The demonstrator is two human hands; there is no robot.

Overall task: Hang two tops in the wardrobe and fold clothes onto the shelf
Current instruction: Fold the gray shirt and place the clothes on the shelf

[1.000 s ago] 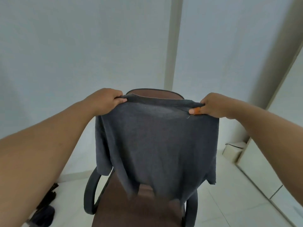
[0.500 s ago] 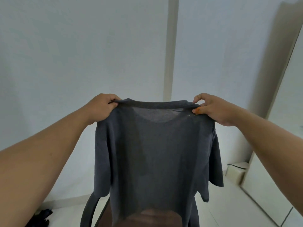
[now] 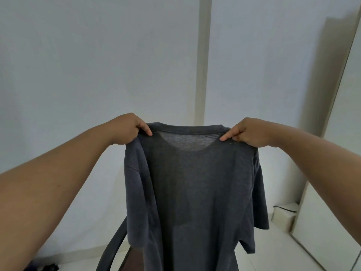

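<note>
**Two hands hold a grey t-shirt up by the shoulders**

Two bare arms reach forward. The left hand [image 3: 127,128] grips the left shoulder of the t-shirt [image 3: 193,184], fingers curled round the cloth and thumb pressed on the front beside the collar [image 3: 187,129]. The right hand [image 3: 249,132] pinches the right shoulder the same way, thumb tip on the fabric, other fingers folded behind it. The shirt hangs free in the air between the hands, neckline on top and stretched level. It is dark grey with short sleeves; the left sleeve is bunched in folds, the right sleeve hangs out to the side. The cloth is thin at the neck and light shows through. No brand, label or writing can be read on the shirt.

Behind and below the shirt is a chair [image 3: 111,249]: a dark curved armrest and part of a brown seat, mostly hidden by the cloth. A small white box [image 3: 284,216] sits on the floor at right, near a white cabinet panel [image 3: 320,227]. Dark items [image 3: 47,267] lie on the floor at bottom left, too small to tell. A pale wall [image 3: 97,65] is behind.
</note>
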